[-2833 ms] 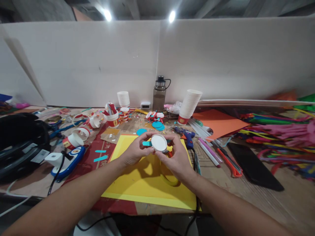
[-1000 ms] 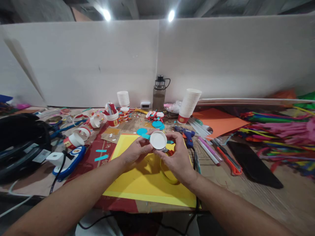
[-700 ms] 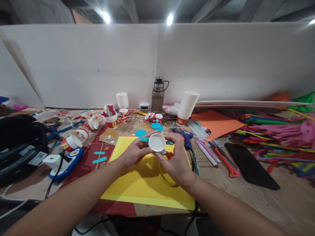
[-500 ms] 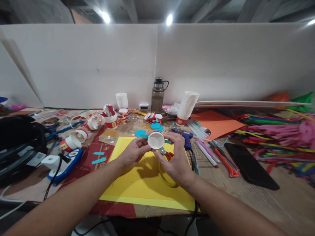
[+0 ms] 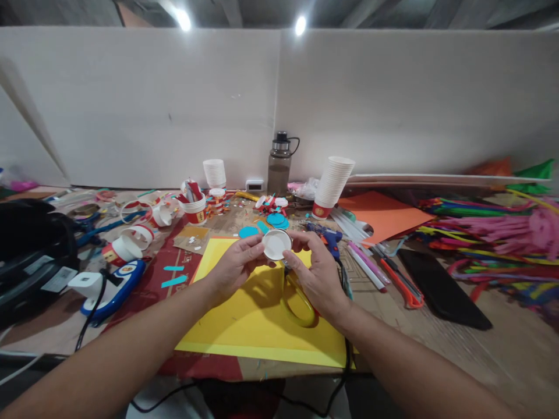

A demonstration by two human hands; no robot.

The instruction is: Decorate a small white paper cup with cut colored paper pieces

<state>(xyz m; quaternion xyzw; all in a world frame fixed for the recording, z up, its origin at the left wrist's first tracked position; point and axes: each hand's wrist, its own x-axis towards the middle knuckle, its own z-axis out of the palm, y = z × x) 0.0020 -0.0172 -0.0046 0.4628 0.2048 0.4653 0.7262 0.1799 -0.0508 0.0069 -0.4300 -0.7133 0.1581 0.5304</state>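
Note:
A small white round cup piece (image 5: pixel 276 245) is held up between both hands, its hollow side facing the camera. My left hand (image 5: pixel 238 262) pinches its left edge, with a strip of blue paper (image 5: pixel 262 227) just above. On the right side, my right hand (image 5: pixel 315 270) grips the rim, its thumb over the lower right edge. Below the hands lie yellow sheets (image 5: pixel 244 326) and scissors with a yellow handle (image 5: pixel 301 317), partly hidden by my right hand. Blue paper discs (image 5: pixel 278 220) rest beyond the piece.
A bottle (image 5: pixel 279 169) and a tall cup stack (image 5: pixel 332 186) stand at the back. Right are a glue gun (image 5: pixel 329 237), a phone (image 5: pixel 443 288) and pipe cleaners (image 5: pixel 515 233). Cut cups (image 5: pixel 122 250) and a blue-and-white power strip (image 5: pixel 116 294) lie left.
The round piece has turned to face the camera more and sits slightly higher. My right fingers have closed in around it, thumb now on its rim. The view has tilted slightly down.

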